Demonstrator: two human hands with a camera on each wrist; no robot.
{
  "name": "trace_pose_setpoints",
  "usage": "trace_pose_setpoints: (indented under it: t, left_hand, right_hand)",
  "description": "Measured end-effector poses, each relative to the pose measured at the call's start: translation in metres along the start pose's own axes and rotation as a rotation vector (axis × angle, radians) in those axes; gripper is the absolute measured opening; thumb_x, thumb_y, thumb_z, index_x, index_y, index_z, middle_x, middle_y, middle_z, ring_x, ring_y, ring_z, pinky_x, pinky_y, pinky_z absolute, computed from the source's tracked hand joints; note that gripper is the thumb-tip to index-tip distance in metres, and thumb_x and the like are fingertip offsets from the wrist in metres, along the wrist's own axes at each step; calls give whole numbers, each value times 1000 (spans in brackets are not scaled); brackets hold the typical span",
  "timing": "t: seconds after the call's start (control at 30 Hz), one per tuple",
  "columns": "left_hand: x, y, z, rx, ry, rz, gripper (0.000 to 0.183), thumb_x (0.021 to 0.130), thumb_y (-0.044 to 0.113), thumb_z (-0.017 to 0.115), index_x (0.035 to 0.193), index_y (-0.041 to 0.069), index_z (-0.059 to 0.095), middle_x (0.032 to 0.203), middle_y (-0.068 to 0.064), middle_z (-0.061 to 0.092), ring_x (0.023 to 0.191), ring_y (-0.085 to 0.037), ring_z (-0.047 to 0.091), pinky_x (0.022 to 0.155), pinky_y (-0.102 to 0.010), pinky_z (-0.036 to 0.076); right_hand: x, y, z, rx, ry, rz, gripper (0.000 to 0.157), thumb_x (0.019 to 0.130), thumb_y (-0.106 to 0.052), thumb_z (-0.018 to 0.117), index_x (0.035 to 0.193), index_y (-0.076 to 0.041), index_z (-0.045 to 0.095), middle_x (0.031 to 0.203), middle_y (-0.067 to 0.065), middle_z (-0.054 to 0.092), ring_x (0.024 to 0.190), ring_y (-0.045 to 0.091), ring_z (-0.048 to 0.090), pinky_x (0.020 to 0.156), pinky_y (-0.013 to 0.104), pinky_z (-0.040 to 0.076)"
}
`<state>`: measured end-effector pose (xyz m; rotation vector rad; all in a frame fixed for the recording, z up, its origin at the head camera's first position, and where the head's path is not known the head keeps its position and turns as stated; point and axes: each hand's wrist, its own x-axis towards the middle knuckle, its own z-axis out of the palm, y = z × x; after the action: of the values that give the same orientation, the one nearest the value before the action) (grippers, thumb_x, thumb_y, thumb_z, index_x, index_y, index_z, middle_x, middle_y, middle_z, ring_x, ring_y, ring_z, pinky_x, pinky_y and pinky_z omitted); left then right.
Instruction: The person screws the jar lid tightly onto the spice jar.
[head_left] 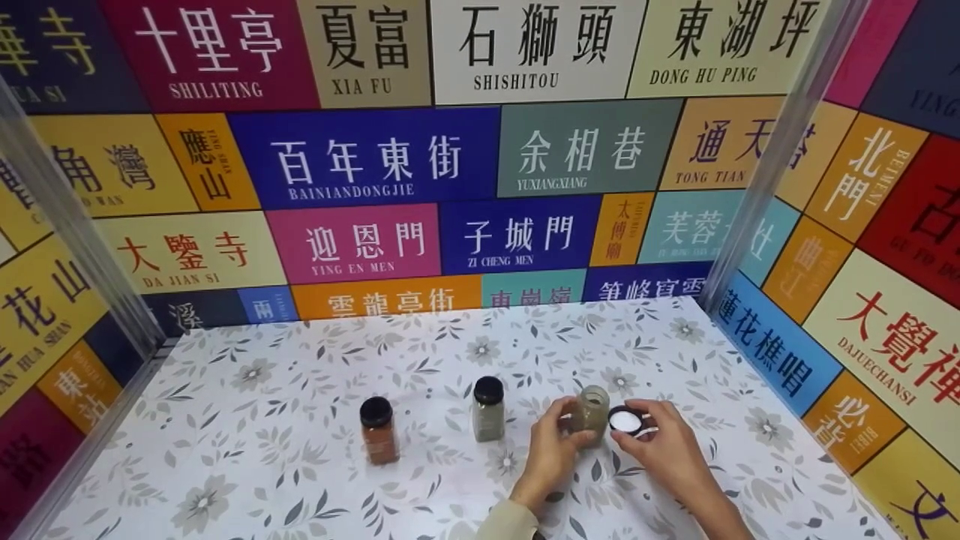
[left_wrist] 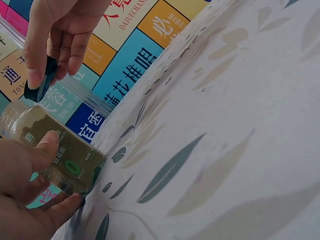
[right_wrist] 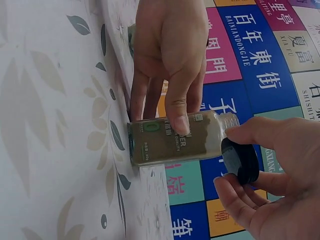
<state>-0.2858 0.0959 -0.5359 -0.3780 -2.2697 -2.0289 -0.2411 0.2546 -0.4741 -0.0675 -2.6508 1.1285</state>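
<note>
A clear glass spice jar [right_wrist: 170, 142] with greenish-brown powder and a printed label stands on the table, its mouth uncovered. My left hand [head_left: 553, 446] grips it around the body, thumb across the label. In my right hand [head_left: 664, 442] is the jar's black screw cap [head_left: 625, 421], pinched between thumb and fingers beside the jar mouth. The cap's white inner liner faces up toward the head view. Both hands also show in the left wrist view, the cap held just off the jar's neck [left_wrist: 12, 117].
Left of my hands stand two capped jars: one with pale grey-green powder [head_left: 489, 411], and farther left one with orange-red powder [head_left: 379, 431]. A white tablecloth with grey leaves and flowers [head_left: 300, 375] covers the table. Colourful panels with Chinese lettering [head_left: 367, 161] enclose its back and sides.
</note>
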Motion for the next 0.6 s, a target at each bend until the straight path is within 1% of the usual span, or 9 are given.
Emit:
trace_pose_setpoints:
  t: [0.1,0.23,0.47,0.6]
  left_hand:
    - [-1,-1,0,-2,6,24,42,81,4,77,121,5,63,121,-15,69,110,-32,69,99,-41,57]
    - [-2,-2,1,-3,19,38,43,80,3,77,120,4,63,121,-16,70,110,-32,70,97,-42,57]
    - [-3,-4,2,19,23,44,43,80,4,77,121,5,64,121,-14,70,110,-30,69,98,-39,57]
    - [-3,-4,1,10,22,39,44,80,3,77,122,5,63,122,-15,70,112,-31,69,99,-40,56]
  right_hand:
    - [1,-2,0,1,-8,-7,48,78,-10,84,120,2,65,112,19,61,93,26,67,73,23,59]
    - [4,-4,0,-8,-17,-4,49,79,-10,83,122,3,64,112,20,61,96,29,68,73,22,59]
    - [6,-7,-2,-20,-30,-10,52,79,-11,83,126,3,63,113,19,60,97,28,67,71,19,57]
    - [7,-8,-3,-26,-31,-10,56,80,-13,83,129,2,61,115,20,61,97,27,66,71,18,55]
